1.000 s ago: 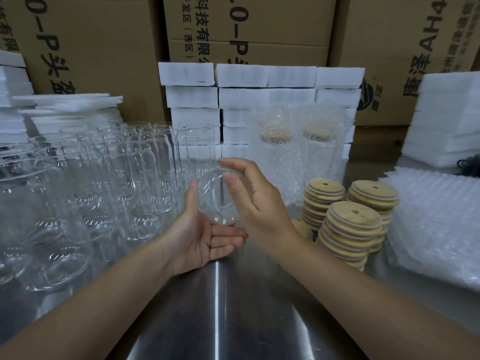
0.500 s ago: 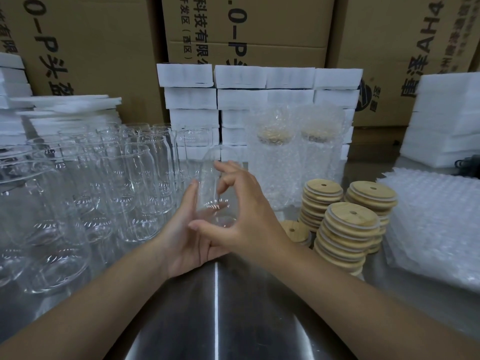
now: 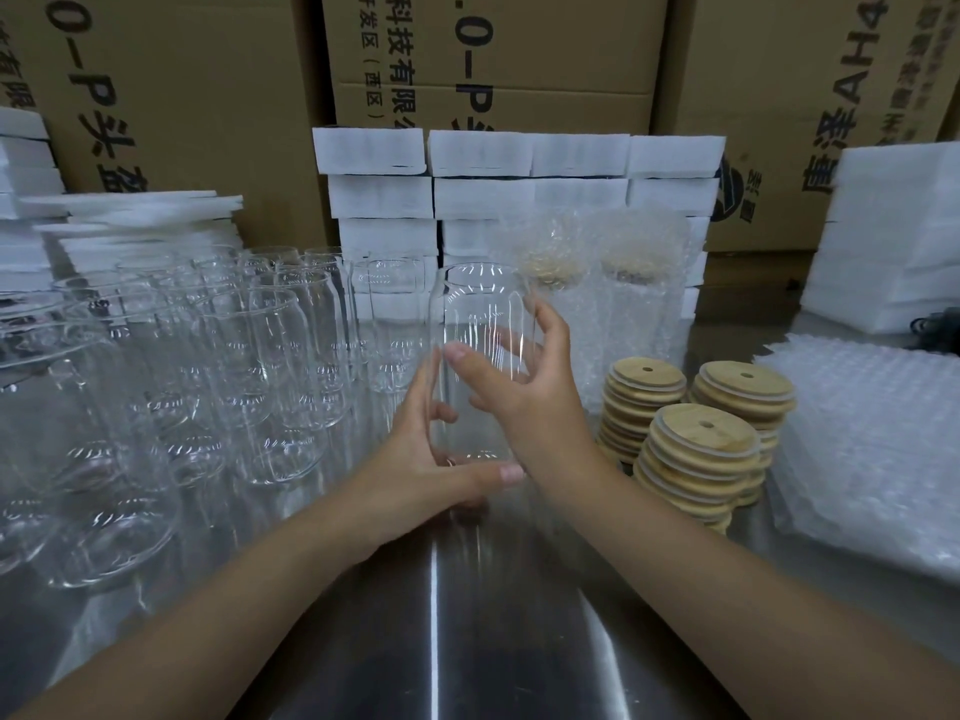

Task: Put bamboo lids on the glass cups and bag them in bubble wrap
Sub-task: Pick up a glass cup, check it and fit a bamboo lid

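Observation:
A clear glass cup [image 3: 485, 314] stands upright just above the steel table, mouth up, held between both hands. My left hand [image 3: 415, 459] grips its base, thumb stretched across the front and fingers behind the glass. My right hand [image 3: 540, 397] holds the cup's middle, thumb on the near side and fingers round the far right side. Three stacks of round bamboo lids [image 3: 701, 433] stand just right of my right wrist. A pile of bubble wrap bags [image 3: 872, 433] lies at the far right.
Several empty glass cups [image 3: 270, 356] crowd the left half of the table. Two lidded cups bagged in bubble wrap [image 3: 550, 262] stand behind the held cup. White foam blocks [image 3: 483, 153] and cardboard cartons [image 3: 182, 96] wall off the back. Bare steel table [image 3: 467, 615] lies in front.
The cup was tipped with its base towards me; both hands have turned it upright. My right thumb now lies on its near side, and my left thumb has come across under the base.

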The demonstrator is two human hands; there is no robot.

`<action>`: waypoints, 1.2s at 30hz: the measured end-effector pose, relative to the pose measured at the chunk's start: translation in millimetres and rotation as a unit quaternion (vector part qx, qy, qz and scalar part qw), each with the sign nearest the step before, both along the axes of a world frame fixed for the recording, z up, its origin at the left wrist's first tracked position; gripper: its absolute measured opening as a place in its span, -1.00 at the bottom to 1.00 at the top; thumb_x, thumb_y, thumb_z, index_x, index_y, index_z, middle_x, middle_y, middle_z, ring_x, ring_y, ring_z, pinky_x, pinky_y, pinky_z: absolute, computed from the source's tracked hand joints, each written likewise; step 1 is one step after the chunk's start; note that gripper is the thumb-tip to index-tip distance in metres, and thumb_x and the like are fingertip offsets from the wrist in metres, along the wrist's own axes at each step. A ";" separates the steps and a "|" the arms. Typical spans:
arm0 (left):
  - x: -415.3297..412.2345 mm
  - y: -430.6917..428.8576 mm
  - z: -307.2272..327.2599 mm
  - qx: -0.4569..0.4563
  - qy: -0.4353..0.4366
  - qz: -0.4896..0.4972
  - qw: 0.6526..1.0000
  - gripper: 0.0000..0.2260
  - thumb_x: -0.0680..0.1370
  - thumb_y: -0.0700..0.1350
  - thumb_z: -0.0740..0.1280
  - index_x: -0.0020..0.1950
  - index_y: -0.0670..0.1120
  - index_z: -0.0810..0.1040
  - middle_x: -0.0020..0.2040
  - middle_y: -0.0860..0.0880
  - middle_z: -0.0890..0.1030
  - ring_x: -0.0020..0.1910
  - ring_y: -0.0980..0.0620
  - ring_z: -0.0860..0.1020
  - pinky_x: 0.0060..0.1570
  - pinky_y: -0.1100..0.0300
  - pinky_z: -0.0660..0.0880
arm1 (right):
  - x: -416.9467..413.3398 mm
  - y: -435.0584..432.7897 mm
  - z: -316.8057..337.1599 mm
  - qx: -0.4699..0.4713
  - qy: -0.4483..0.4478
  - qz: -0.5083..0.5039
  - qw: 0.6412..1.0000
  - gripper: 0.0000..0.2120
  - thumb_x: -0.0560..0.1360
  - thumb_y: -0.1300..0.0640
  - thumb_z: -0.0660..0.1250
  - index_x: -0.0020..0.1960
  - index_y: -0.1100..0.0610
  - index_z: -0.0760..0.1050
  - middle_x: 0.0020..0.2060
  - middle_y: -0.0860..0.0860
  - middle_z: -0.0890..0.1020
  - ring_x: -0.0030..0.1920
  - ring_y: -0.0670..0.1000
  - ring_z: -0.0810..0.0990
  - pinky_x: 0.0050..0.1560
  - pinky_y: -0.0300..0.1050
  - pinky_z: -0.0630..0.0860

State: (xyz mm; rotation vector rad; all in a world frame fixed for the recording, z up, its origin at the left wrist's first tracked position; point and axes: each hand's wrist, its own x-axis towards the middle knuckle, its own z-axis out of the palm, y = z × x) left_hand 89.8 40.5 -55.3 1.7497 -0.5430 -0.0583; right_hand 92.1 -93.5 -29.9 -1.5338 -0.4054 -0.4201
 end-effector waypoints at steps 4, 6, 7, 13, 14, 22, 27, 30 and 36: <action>-0.5 -3.9 -4.4 -0.002 -0.010 0.045 0.999 0.20 0.09 0.11 0.59 0.55 0.28 -0.10 0.19 0.01 0.41 -0.16 0.06 0.65 -0.12 0.06 0.64 | 5.4 1.6 -2.1 0.016 0.060 -0.002 0.998 -0.07 0.10 -0.34 0.48 0.37 -0.31 0.12 0.21 -0.17 0.45 0.27 0.00 0.51 0.25 0.11 0.50; 0.3 -4.5 -3.9 -0.033 -0.005 0.079 0.996 0.18 0.01 0.16 0.58 0.54 0.16 0.07 0.16 0.05 0.45 -0.06 -0.02 0.65 -0.04 -0.04 0.64 | 7.8 2.3 -2.6 0.046 0.068 -0.012 0.997 -0.14 0.12 -0.35 0.47 0.30 -0.38 0.11 0.18 -0.16 0.49 0.22 0.00 0.56 0.25 0.10 0.50; 1.3 -4.7 -3.9 -0.061 -0.005 0.097 0.993 0.09 -0.02 0.17 0.57 0.46 0.11 0.20 0.16 0.06 0.46 0.01 -0.04 0.64 0.01 -0.10 0.62 | 9.3 2.5 -3.1 0.066 0.070 -0.015 0.995 -0.17 0.15 -0.33 0.49 0.28 -0.39 0.09 0.18 -0.14 0.51 0.19 0.00 0.58 0.25 0.09 0.50; 2.3 -8.1 -1.9 -0.193 0.037 0.078 0.977 -0.42 0.15 0.03 0.58 0.09 0.00 0.45 0.15 -0.10 0.58 -0.03 -0.09 0.67 -0.28 0.20 0.58 | 11.0 4.6 -1.8 0.162 0.085 0.007 0.983 -0.25 0.30 -0.16 0.49 0.34 -0.26 0.12 0.17 0.00 0.56 0.04 0.00 0.67 0.13 0.02 0.58; 1.8 -8.2 -1.4 -0.207 0.048 0.063 0.975 -0.47 0.19 0.05 0.56 0.08 -0.01 0.47 0.09 -0.08 0.61 -0.12 -0.07 0.68 -0.29 0.21 0.57 | 10.2 4.8 -0.9 0.180 0.094 0.018 0.979 -0.21 0.26 -0.17 0.48 0.37 -0.23 0.14 0.18 0.03 0.56 0.05 0.03 0.67 0.13 0.08 0.58; 2.6 -5.6 6.9 -0.280 0.148 -0.040 0.948 -0.53 0.24 0.20 0.45 0.10 0.04 0.67 -0.13 -0.04 0.68 -0.21 -0.14 0.69 -0.25 0.13 0.62 | 7.2 5.9 0.8 0.257 0.122 0.050 0.957 -0.18 0.24 -0.18 0.45 0.43 -0.10 0.22 -0.02 -0.01 0.69 -0.02 0.00 0.70 0.01 0.05 0.64; 3.2 -2.5 6.5 -0.260 0.210 -0.083 0.939 -0.59 0.30 0.27 0.43 -0.12 -0.04 0.70 -0.04 -0.22 0.69 -0.14 -0.16 0.70 -0.29 0.16 0.62 | 11.0 3.1 0.5 0.261 0.156 0.037 0.952 -0.10 0.14 -0.27 0.48 0.41 -0.10 0.26 0.04 0.06 0.67 -0.02 0.00 0.70 0.12 0.18 0.58; 4.6 -0.7 6.8 -0.235 0.220 -0.075 0.944 -0.53 0.34 0.29 0.27 -0.02 -0.05 0.64 -0.06 -0.22 0.70 -0.12 -0.14 0.70 -0.30 0.15 0.63 | 11.8 2.5 0.1 0.255 0.163 0.026 0.953 -0.09 0.10 -0.31 0.48 0.39 -0.11 0.28 -0.08 0.01 0.70 -0.10 -0.04 0.71 -0.08 0.02 0.62; 1.2 -8.0 4.2 -0.156 0.168 -0.028 0.973 -0.37 0.22 0.41 0.28 0.19 0.10 0.48 -0.07 -0.06 0.68 -0.10 -0.03 0.70 -0.36 0.13 0.58 | 9.2 6.5 -1.4 0.223 0.145 -0.009 0.964 -0.15 0.27 -0.23 0.48 0.44 -0.13 0.17 0.08 -0.05 0.61 0.01 -0.01 0.68 -0.19 -0.12 0.61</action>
